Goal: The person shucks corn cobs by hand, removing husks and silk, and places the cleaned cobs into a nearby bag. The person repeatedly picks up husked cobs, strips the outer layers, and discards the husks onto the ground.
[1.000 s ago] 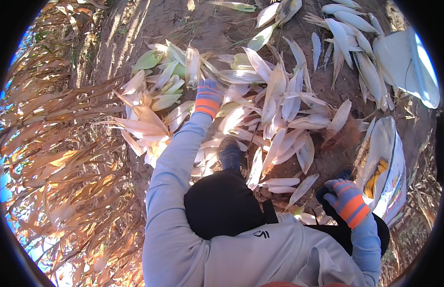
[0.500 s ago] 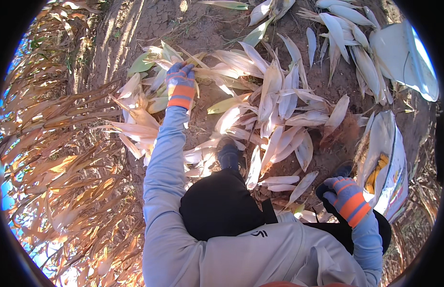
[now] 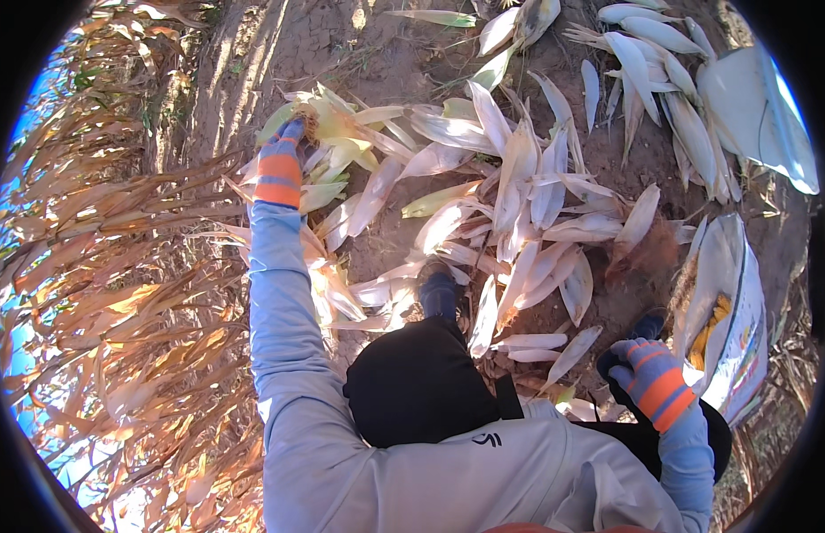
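Observation:
My left hand [image 3: 281, 163], in a grey and orange glove, reaches out to the far left. Its fingers are closed on a pale yellow-green corn husk [image 3: 337, 138] with a tuft of brown silk [image 3: 306, 123] beside the fingertips. More dry husks [image 3: 443, 160] lie spread out to the right of it. Close to my body, my right hand [image 3: 648, 373] rests on my bent, black-clad knee, its gloved fingers curled in a loose fist with nothing visible in them. An open white sack [image 3: 737, 329] stands just beyond it, with yellow corn ears [image 3: 710, 330] showing inside.
Dry corn stalks [image 3: 119, 293] stand thick along the left side. A pile of whitish husks [image 3: 528, 178] covers the bare soil [image 3: 341, 53] ahead. At the far right, a white sack or sheet [image 3: 754, 107] lies beside more unopened-looking husks [image 3: 639, 75]. My boot [image 3: 439, 296] stands among the husks.
My left hand has moved left and slightly away, and the husks near it have shifted and spread, showing brown silk. My right hand stays on the knee.

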Demonstrator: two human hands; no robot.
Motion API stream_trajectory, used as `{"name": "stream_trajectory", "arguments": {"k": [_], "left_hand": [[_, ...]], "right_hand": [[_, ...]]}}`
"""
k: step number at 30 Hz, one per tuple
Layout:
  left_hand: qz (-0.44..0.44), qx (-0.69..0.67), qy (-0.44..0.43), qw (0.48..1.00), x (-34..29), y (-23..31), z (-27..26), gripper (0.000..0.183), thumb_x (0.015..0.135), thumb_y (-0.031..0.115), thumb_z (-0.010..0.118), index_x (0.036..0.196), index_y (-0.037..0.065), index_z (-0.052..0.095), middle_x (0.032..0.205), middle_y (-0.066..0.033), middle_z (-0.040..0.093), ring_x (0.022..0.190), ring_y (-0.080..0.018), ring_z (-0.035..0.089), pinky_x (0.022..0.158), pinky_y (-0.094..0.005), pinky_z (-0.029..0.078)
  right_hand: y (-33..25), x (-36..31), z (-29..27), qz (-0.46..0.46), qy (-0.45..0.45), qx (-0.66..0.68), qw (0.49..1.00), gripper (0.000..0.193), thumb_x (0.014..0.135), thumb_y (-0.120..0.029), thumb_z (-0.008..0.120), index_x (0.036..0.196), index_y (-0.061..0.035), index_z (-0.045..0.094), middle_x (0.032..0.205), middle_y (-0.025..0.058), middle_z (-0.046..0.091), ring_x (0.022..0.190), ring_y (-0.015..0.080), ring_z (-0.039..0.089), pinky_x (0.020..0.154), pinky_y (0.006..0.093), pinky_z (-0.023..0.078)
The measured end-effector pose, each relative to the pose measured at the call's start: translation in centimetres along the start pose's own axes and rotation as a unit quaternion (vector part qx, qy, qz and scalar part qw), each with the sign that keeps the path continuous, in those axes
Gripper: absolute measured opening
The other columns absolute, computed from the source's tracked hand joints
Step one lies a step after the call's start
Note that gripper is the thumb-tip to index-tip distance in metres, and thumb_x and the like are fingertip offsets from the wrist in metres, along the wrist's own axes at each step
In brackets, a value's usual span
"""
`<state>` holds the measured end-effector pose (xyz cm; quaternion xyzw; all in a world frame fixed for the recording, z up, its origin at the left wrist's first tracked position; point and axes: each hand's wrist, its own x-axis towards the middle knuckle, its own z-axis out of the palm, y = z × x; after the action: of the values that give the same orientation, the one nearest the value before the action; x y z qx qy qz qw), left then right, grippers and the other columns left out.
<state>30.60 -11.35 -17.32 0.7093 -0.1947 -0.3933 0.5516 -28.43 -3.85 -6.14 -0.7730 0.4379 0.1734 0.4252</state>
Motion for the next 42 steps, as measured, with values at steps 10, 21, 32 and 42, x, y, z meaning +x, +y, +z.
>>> {"name": "stream_trajectory", "arguments": {"k": [10, 21, 32, 42], "left_hand": [[-0.022, -0.054, -0.099, 0.993, -3.3, 1.5, 1.9, 0.015, 0.085, 0.014, 0.057, 0.097, 0.006, 0.059, 0.084, -0.0057, 0.062, 0.067, -0.0167, 0.059, 0.062, -0.0292, 0.053], [-0.041, 0.283, 0.014, 0.958, 0.1, -9.8, 6.5, 0.050, 0.079, 0.036, 0.063, 0.110, -0.002, 0.053, 0.081, -0.0148, 0.063, 0.074, -0.0222, 0.061, 0.067, -0.0298, 0.048], [0.034, 0.485, 0.127, 0.864, -0.4, -13.6, 9.2, 0.108, 0.054, 0.039, 0.081, 0.134, -0.002, 0.023, 0.132, -0.0241, 0.035, 0.122, -0.0363, 0.034, 0.098, -0.0361, 0.035], [0.067, 0.440, 0.062, 0.893, 3.0, -11.2, 4.2, 0.046, 0.073, 0.033, 0.068, 0.103, 0.000, 0.061, 0.096, -0.0177, 0.064, 0.089, -0.0295, 0.061, 0.079, -0.0339, 0.046]], "right_hand": [[0.3, 0.0, 0.4, -0.009, 0.033, 0.009, 0.999, 0.026, 0.070, -0.015, 0.065, 0.094, -0.0064, 0.059, 0.083, 0.0112, 0.059, 0.082, 0.0298, 0.055, 0.076, 0.0389, 0.042], [0.6, 0.1, 0.7, 0.005, 0.028, 0.013, 1.000, 0.026, 0.071, -0.016, 0.063, 0.095, -0.0065, 0.059, 0.086, 0.0113, 0.059, 0.085, 0.0301, 0.054, 0.077, 0.0389, 0.041], [0.6, 0.5, 0.8, 0.007, 0.004, -0.003, 1.000, 0.027, 0.071, -0.017, 0.064, 0.096, -0.0072, 0.059, 0.085, 0.0115, 0.058, 0.084, 0.0304, 0.054, 0.076, 0.0391, 0.042], [0.7, 0.8, 0.7, 0.005, 0.000, -0.001, 1.000, 0.028, 0.071, -0.016, 0.065, 0.096, -0.0068, 0.059, 0.084, 0.0118, 0.058, 0.084, 0.0305, 0.054, 0.076, 0.0392, 0.042]]}}
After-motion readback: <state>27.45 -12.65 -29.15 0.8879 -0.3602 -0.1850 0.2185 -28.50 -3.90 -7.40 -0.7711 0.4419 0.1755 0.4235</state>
